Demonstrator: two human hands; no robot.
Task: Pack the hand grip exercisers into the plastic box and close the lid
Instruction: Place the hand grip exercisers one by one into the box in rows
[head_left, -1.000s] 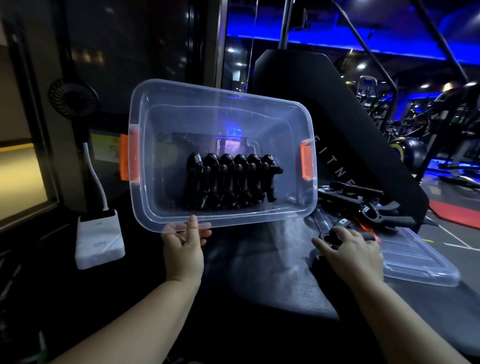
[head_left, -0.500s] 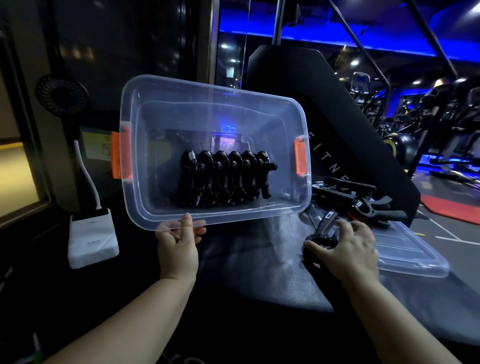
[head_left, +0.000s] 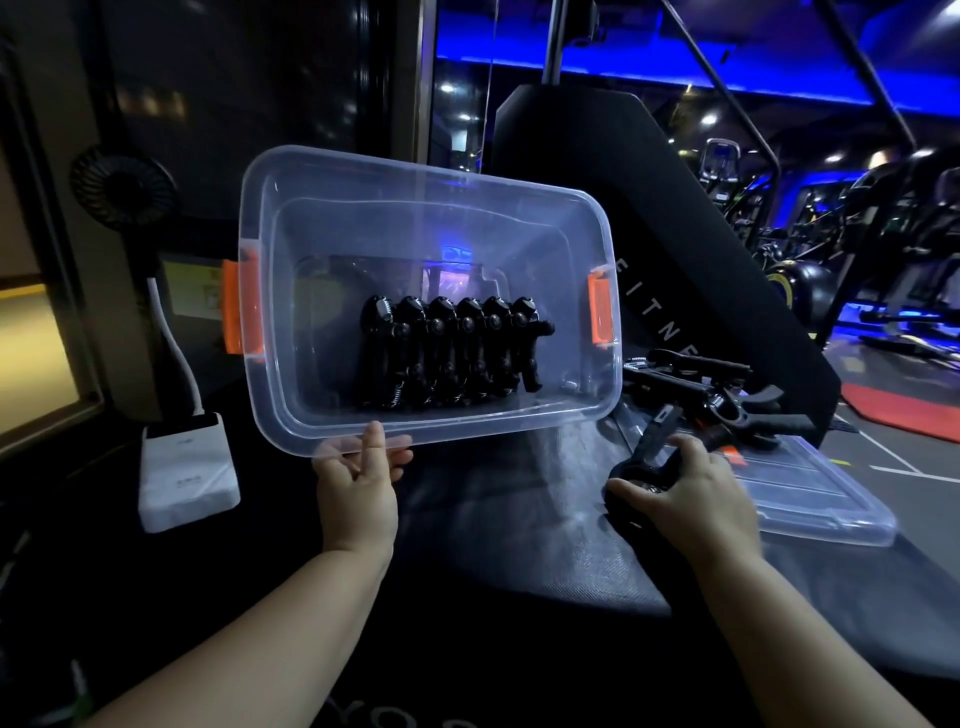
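**Six in the box, one more in hand**

One clear box (head_left: 415, 228) is tipping up on its long side, open mouth facing the camera. Two orange latches are sitting on it, one on the left end (head_left: 236, 306) and one on the right end (head_left: 600, 309). A row of exercisers (head_left: 452, 353), six counted, all black, is standing side by side against the box's lower wall. One lid (head_left: 810, 499) is lying flat to the right of the box, clear of it. A pile of exercisers (head_left: 717, 395) is resting on the lid's far end; the count there cannot be told. The left hand (head_left: 358, 488) is reaching forward, arm straight, pinching the box's near rim, with some fingers showing through the plastic. The right hand (head_left: 691, 499) is hovering below the box's right corner, fingers curling round one exerciser (head_left: 649, 452), handles pointing up toward the box.
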